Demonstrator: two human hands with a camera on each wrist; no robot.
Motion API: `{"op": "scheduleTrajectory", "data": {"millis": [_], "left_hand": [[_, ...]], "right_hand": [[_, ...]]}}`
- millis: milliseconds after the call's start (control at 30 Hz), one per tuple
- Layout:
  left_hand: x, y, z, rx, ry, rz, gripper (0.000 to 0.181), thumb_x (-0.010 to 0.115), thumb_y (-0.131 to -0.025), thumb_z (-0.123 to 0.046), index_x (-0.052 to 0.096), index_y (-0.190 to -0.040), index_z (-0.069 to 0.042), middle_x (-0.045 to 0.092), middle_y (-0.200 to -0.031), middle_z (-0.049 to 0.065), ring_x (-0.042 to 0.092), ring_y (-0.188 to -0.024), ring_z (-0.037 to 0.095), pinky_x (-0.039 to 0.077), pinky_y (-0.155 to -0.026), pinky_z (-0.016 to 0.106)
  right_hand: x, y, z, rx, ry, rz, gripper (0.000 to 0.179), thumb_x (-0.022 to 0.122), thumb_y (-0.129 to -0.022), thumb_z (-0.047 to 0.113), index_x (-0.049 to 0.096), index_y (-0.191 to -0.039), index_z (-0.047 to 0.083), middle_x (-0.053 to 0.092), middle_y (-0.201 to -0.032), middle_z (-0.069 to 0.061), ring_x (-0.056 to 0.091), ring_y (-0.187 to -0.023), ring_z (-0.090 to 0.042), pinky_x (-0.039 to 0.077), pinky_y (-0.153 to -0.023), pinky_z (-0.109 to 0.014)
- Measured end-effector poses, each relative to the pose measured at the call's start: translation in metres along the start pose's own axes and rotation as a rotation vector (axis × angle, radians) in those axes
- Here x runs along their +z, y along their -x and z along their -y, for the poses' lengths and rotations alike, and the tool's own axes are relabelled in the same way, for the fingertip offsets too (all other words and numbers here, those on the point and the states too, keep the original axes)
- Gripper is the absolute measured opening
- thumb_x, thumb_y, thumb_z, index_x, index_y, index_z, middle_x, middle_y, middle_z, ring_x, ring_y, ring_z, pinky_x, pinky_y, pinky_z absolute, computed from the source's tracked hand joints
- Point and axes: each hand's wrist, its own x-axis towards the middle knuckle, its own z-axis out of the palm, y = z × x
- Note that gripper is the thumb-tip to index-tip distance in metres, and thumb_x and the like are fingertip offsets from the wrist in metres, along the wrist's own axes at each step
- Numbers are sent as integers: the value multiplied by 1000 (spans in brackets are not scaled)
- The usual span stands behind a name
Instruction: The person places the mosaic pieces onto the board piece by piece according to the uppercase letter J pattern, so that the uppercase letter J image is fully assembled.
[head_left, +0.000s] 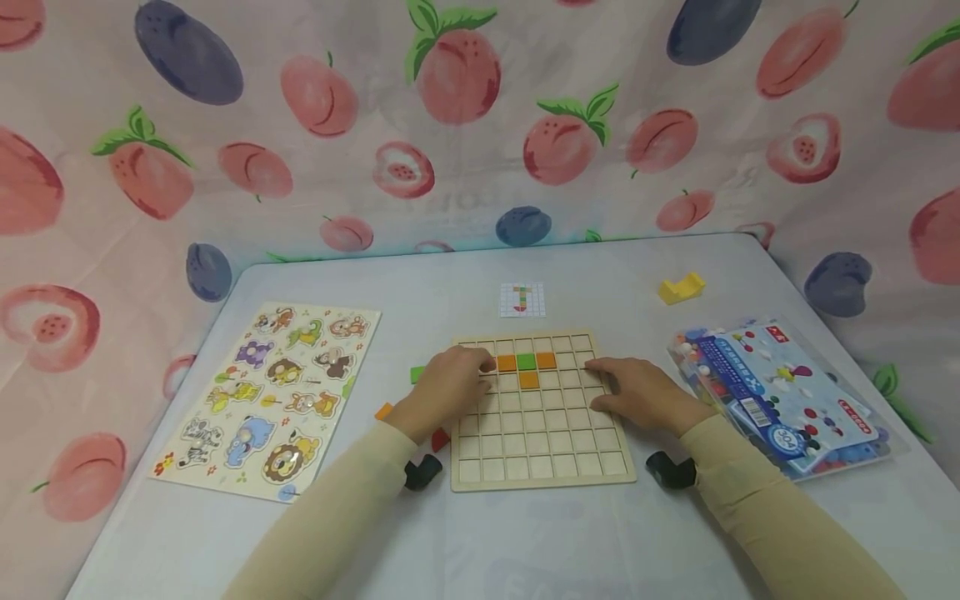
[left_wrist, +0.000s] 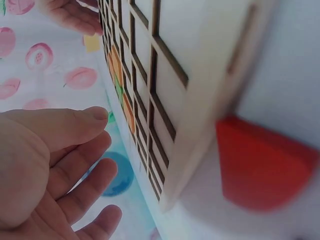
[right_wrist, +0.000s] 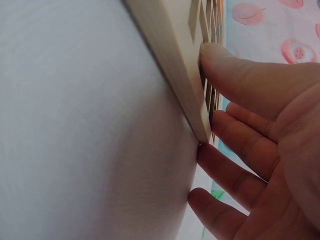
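A wooden grid board (head_left: pixel 543 475) lies flat on the table. Three orange tiles and one green tile (head_left: pixel 527 362) fill some of its upper cells, three in a row and an orange tile (head_left: pixel 528 380) below the green one. Over the board's upper left side is my left hand (head_left: pixel 452 385), fingertips close to the leftmost orange tile (head_left: pixel 507 363). Its fingers are loosely bent in the left wrist view, with nothing seen between them. My right hand (head_left: pixel 641 392) rests at the right edge, thumb (right_wrist: pixel 217 57) on the frame and fingers extended along its side.
Left of the board lie a red piece (head_left: pixel 440 440), a green piece (head_left: pixel 417 375) and an orange piece (head_left: pixel 384 411). A pattern card (head_left: pixel 522 300) is behind it. An animal puzzle (head_left: pixel 270 400) lies left; a plastic box (head_left: pixel 787 400) and yellow piece (head_left: pixel 682 288) lie right.
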Motion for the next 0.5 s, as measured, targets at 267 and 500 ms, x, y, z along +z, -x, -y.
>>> {"op": "scheduleTrajectory", "data": {"millis": [267,500], "left_hand": [[-10,15,11,-51,-3,-31,25,72,-93,-14,71,-118,-10,69,-116,6,61,-113,24,49,-97,40],[-15,26,26,-97,2,-58,27,73,-91,-13,71,-119,-11,68,-118,7,60,-109,25,50,-95,41]], "right_hand": [[0,0,1,15,-8,6,61,74,-91,23,51,-144,1,51,-143,-24,43,-134,-46,34,-108,-59],[-1,1,2,-10,-9,-3,60,74,-91,22,53,-142,-1,52,-142,-24,45,-132,-46,36,-107,-59]]}}
